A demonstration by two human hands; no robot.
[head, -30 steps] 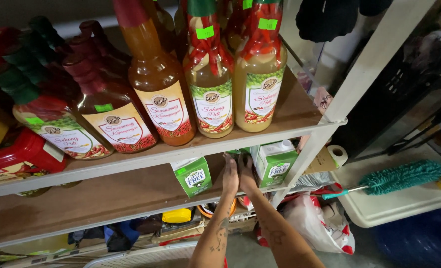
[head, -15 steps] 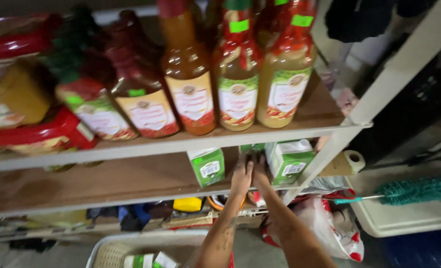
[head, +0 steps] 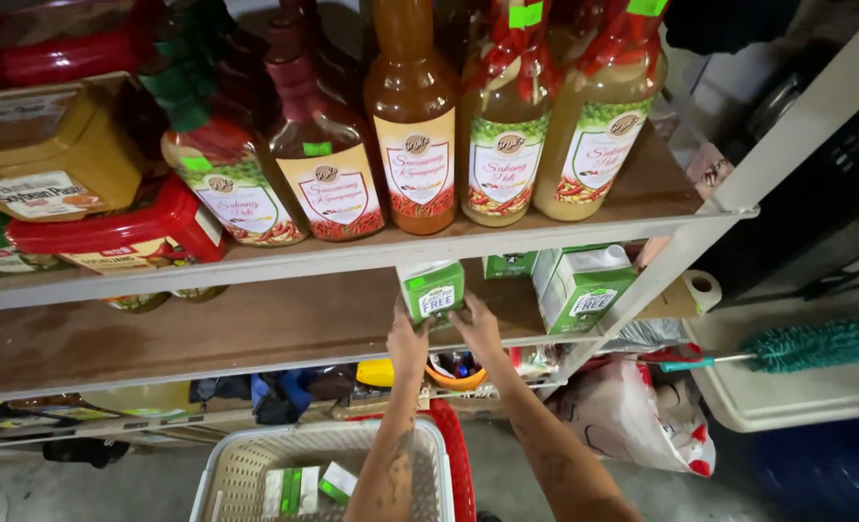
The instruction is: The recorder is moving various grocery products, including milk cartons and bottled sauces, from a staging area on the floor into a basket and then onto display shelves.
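Between both hands, left hand (head: 407,340) and right hand (head: 476,327), a small green-and-white cardboard carton (head: 432,290) sits upright on the brown wooden shelf (head: 256,329), its long axis vertical, printed face outward. Each grip closes on a lower side, likely steadying it. Right of the grip stands a matching green carton (head: 584,287).

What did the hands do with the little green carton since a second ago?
Both hands, left hand and right hand, kept hold of the small green carton on the middle shelf, now gripping its bottom. A white basket came into view below. The sauce bottles above stayed put.
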